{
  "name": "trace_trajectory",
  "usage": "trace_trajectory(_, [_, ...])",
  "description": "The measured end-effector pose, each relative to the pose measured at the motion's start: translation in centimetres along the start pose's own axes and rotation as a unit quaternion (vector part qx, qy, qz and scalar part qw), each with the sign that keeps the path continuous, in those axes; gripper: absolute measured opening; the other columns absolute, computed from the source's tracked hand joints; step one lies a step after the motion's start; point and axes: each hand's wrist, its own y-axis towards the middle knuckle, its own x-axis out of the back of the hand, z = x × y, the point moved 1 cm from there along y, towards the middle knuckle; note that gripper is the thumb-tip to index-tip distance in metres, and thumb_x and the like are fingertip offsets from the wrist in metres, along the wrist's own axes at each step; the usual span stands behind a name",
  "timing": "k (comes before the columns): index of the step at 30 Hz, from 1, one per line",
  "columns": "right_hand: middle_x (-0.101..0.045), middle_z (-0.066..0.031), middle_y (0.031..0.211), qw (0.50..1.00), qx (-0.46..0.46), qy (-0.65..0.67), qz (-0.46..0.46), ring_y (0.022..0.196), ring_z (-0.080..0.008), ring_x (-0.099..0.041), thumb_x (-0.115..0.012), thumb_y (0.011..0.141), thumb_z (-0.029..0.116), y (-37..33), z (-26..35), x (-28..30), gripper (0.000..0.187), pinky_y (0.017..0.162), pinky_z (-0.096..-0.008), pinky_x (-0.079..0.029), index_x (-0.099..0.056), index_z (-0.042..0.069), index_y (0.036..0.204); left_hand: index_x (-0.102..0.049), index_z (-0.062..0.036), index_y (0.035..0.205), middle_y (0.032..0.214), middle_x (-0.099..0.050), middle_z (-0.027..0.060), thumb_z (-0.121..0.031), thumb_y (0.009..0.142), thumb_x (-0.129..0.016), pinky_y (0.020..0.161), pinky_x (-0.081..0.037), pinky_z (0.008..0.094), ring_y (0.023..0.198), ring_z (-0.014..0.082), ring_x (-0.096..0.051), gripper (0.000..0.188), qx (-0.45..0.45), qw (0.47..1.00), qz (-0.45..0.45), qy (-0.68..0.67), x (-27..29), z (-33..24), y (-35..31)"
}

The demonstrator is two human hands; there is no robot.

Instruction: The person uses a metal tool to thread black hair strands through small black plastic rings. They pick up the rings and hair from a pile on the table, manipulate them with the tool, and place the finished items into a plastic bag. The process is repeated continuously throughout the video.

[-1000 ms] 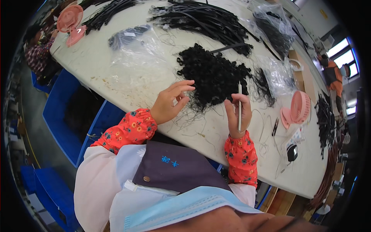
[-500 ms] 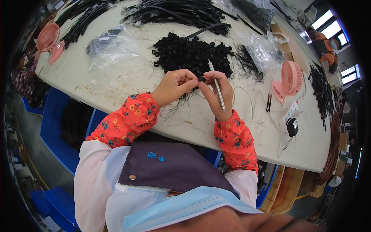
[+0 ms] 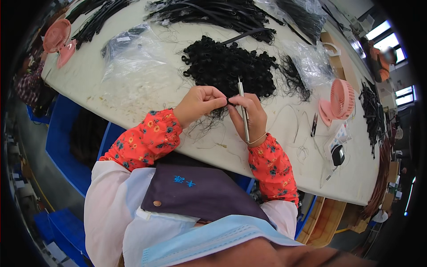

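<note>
Between my fingertips, just in front of the dark pile, is a small black loop (image 3: pixel 230 102). My left hand (image 3: pixel 195 107) is closed in a pinch on its left side. My right hand (image 3: pixel 251 116) pinches the loop's other side with thumb and finger. That same hand also holds a slim silver pen-like metal tool (image 3: pixel 244 116), its thin tip pointing away from me. Part of the loop is covered by my fingers. Beyond both hands lies a heap of small black fabric loops (image 3: pixel 227 66) with loose threads around it.
A pink fan (image 3: pixel 341 101) stands at the right, near small snips (image 3: pixel 314 125) and a black-and-white device (image 3: pixel 338 155). Another pink fan (image 3: pixel 58 36) is at far left. Clear plastic bags (image 3: pixel 133 55) and black straps (image 3: pixel 209 13) lie farther back. Blue bins (image 3: pixel 66 138) sit below the table edge.
The silver tool has turned more upright in my right hand, and that hand has rolled slightly. Both hands still meet at the black loop. The view has shifted a little.
</note>
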Motion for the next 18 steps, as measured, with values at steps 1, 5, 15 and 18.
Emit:
trace_trajectory(1, [-0.060, -0.0104, 0.090, 1.000, 0.007, 0.000, 0.007, 0.076, -0.0233, -0.062, -0.068, 0.075, -0.009, 0.2, -0.1, -0.3, 0.031, 0.065, -0.0298, -0.051, -0.062, 0.007, 0.101, -0.064, -0.0036, 0.102, 0.077, -0.062, -0.0011, -0.012, 0.088, -0.066, 0.056, -0.041, 0.0207, 0.061, 0.0055, -0.052, 0.016, -0.013, 0.999, -0.011, 0.036, 0.5, -0.1, -0.2])
trace_trajectory(5, [-0.061, -0.0124, 0.091, 0.998, 0.004, -0.053, -0.017, 0.078, -0.0255, -0.063, -0.068, 0.075, -0.010, 0.4, -0.2, 0.2, 0.030, 0.069, -0.0311, -0.051, -0.062, 0.005, 0.101, -0.063, -0.0037, 0.108, 0.106, -0.063, 0.0083, -0.008, 0.086, -0.066, 0.078, -0.049, 0.0312, 0.091, 0.0189, -0.060, 0.023, -0.357, 0.822, -0.099, 0.433, 2.6, -1.6, -1.5])
trace_trajectory(15, [-0.061, -0.0130, 0.091, 0.997, -0.029, -0.073, -0.016, 0.083, -0.0268, -0.061, -0.067, 0.074, -0.010, 0.4, -1.5, 0.9, 0.031, 0.077, -0.0333, -0.049, -0.058, 0.003, 0.100, -0.030, -0.0140, 0.147, 0.155, -0.019, 0.0147, -0.046, 0.089, -0.057, 0.111, -0.019, 0.0576, 0.143, 0.0345, -0.016, 0.072, -0.263, 0.746, -0.101, 0.604, 4.9, 2.9, 8.8])
trace_trajectory(18, [-0.061, -0.0129, 0.093, 0.995, -0.056, -0.078, -0.024, 0.084, -0.0249, -0.060, -0.066, 0.076, -0.009, 0.4, -1.7, 1.0, 0.029, 0.079, -0.0324, -0.047, -0.057, 0.002, 0.101, -0.031, -0.0158, 0.147, 0.155, -0.020, 0.0138, -0.046, 0.091, -0.055, 0.111, -0.019, 0.0573, 0.143, 0.0335, -0.019, 0.068, -0.265, 0.741, -0.112, 0.606, 4.8, 2.6, 11.2])
